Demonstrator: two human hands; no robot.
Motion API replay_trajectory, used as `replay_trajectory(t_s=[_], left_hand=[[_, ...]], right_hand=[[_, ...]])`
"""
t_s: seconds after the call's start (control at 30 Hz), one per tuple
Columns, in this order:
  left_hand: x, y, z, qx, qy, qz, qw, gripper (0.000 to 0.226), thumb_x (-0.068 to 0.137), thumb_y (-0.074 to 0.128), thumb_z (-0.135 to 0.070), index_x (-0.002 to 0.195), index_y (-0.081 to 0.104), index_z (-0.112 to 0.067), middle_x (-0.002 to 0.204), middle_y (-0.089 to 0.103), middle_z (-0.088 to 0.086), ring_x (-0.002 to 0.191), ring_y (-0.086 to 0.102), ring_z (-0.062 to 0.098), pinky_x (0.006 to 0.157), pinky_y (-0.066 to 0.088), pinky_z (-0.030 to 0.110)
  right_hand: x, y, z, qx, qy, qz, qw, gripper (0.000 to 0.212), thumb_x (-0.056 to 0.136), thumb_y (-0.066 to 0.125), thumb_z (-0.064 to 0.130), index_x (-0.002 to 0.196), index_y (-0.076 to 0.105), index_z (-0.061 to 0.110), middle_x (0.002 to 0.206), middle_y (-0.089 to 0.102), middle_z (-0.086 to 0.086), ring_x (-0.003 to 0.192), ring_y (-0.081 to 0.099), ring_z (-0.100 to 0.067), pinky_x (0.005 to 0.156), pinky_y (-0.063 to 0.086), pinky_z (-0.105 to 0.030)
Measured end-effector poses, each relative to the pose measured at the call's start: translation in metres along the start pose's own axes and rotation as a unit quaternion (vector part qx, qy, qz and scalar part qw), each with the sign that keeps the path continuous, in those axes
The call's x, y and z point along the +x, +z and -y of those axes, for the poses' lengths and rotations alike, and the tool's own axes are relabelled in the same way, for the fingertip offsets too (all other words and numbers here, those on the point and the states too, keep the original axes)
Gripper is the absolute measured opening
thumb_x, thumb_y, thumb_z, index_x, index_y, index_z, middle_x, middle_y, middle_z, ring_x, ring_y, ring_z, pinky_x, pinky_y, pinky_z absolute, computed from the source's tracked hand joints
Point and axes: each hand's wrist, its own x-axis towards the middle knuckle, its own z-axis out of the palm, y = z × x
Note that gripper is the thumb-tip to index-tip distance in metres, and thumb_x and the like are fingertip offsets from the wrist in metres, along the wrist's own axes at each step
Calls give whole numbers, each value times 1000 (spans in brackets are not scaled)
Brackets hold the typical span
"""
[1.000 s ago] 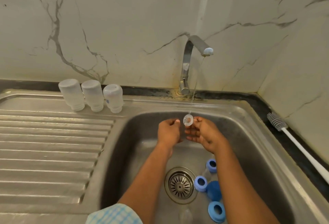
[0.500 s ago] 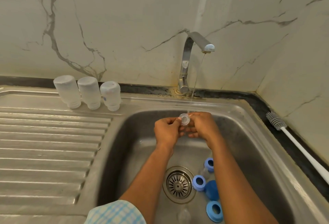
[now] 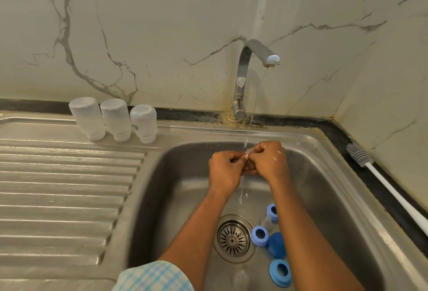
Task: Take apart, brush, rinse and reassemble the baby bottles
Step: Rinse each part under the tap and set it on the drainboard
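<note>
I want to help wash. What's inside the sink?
Three blue rings, a blue cap, clear teats and the drain. The arms hide part of the sink floor.

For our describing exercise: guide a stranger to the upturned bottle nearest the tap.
Find the steel sink, then the ribbed draining board on its left. Along the board's back edge three clear bottles stand upside down in a row. Take the right-hand bottle, closest to the tap: only it carries a small blue mark.
</note>
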Motion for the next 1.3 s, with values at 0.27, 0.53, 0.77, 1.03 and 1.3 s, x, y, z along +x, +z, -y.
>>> replay_trajectory(t_s=[0.27,0.53,0.77,1.03,1.3], left_hand=[[6,-1,7,56,14,-39,998,17,93,67,-13,81,79,-15,69,73,0,69,72,20,71,61,45],[6,-3,8,16,-10,-25,1000,14,94,65,-9,91,78,-13,78,76,3,76,74,19,78,62,43],[1,0,2,7,1,-13,1000,16,93,65,-6,90,79,-12,77,76,5,76,74,21,78,62,43],[5,-1,6,37,9,-38,999,14,92,67,-10,87,79,-15,73,75,1,73,73,17,76,61,43],[6,-4,7,9,-23,-57,998,24,93,64,-6,80,75,-23,75,75,2,76,73,19,79,61,42]], right_hand=[[4,3,0,-67,-30,18,997,20,89,71,13,70,68,6,68,70,-10,64,70,-22,65,61,-43],[-1,-2,2,74,-14,108,991,29,93,61,0,122,63,3,109,68,-13,89,70,-23,65,61,-25],[4,0,-3,19,-12,16,1000,7,83,72,0,78,70,3,77,72,-15,62,71,-18,54,60,-28],[7,7,-5,-64,-15,-37,997,22,79,79,12,63,64,11,61,68,-8,56,69,-22,60,61,-45],[4,0,2,-47,-62,28,997,13,88,65,2,96,71,11,82,69,-4,74,68,-16,70,60,-34]])
